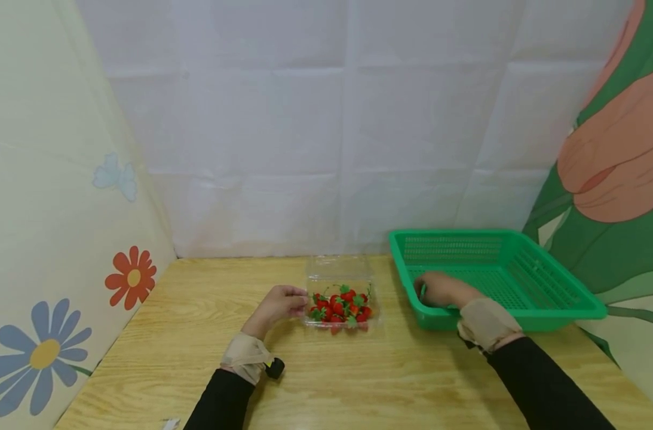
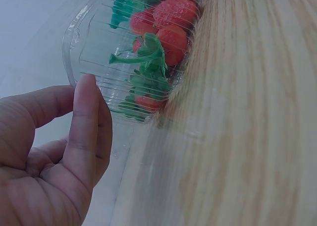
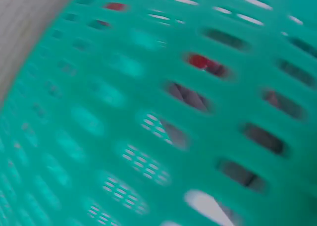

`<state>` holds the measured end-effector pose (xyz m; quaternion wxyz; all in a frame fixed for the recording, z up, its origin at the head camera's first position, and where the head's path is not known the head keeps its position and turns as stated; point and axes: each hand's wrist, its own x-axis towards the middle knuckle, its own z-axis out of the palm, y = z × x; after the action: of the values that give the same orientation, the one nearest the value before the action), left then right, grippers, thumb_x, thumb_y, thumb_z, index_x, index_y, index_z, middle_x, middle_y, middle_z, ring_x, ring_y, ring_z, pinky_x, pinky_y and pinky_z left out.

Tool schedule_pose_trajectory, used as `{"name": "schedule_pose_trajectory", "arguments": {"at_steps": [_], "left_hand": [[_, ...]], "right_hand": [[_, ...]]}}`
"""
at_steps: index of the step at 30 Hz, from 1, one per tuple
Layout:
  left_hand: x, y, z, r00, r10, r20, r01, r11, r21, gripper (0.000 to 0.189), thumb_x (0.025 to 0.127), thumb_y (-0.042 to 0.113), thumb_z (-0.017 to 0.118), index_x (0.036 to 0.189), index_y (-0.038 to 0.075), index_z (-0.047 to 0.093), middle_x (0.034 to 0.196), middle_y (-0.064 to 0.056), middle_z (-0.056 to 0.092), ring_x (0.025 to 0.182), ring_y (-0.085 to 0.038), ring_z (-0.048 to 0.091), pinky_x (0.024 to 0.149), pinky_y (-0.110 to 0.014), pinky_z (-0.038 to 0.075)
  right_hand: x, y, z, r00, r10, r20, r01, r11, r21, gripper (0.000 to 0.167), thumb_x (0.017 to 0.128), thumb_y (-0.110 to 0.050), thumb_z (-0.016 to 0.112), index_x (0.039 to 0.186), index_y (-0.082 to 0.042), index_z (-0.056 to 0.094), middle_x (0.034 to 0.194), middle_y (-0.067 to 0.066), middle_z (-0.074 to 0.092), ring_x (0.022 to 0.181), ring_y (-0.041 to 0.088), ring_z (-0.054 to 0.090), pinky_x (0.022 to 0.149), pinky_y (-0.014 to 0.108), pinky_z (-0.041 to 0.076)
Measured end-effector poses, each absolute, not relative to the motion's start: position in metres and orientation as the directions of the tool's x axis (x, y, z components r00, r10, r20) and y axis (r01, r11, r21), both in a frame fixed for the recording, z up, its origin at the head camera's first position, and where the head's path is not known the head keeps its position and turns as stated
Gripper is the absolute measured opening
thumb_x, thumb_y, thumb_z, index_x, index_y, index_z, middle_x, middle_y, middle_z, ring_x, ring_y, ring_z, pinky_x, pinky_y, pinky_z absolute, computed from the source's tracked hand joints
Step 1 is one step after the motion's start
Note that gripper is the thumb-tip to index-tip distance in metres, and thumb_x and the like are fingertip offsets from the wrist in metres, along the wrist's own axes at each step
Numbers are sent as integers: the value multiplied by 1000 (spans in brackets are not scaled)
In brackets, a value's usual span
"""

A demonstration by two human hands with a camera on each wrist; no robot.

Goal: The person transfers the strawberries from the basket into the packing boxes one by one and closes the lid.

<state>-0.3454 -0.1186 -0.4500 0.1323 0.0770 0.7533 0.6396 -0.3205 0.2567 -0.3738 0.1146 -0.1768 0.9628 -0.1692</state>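
Note:
Toward the back middle of the table stands a clear plastic clamshell box (image 1: 377,306), its lid (image 1: 338,267) raised behind it. Red strawberries (image 1: 338,306) with green leaves fill it. My left hand (image 1: 281,306) pinches the box's left rim between thumb and fingers, close up in the left wrist view. My right hand (image 1: 439,289) is inside the green basket (image 1: 546,313), low by its left wall, with fingers curled. Through the basket's slots in the right wrist view, a red strawberry (image 3: 199,61) shows against those fingers; most of it is hidden.
White sheeting (image 1: 261,131) hangs behind the wooden table (image 1: 326,382). Flower-printed panels close off the left and right sides. A small white scrap (image 1: 171,424) lies at the table's front edge. The slotted basket wall fills the right wrist view.

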Motion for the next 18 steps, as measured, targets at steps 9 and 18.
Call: {"name": "schedule_pose_trajectory", "arguments": {"at_steps": [9,18], "left_hand": [[-344,-119,-448,-954,281,-105,-54,184,981,28,101,2,58,122,-16,60,94,-14,69,72,-10,64,66,-22,58],[-345,-119,-449,-952,285,-107,-59,174,983,28,100,1,58,123,-16,60,93,-12,69,72,-9,64,66,-22,58]], "right_hand": [[-311,249,-349,-934,-355,43,-341,846,-409,6,96,-6,68,102,-5,69,98,11,68,87,25,64,70,40,56],[-297,213,-340,-930,-299,211,-363,830,-424,23,98,-12,68,118,0,69,102,12,70,92,26,66,77,43,58]]}}
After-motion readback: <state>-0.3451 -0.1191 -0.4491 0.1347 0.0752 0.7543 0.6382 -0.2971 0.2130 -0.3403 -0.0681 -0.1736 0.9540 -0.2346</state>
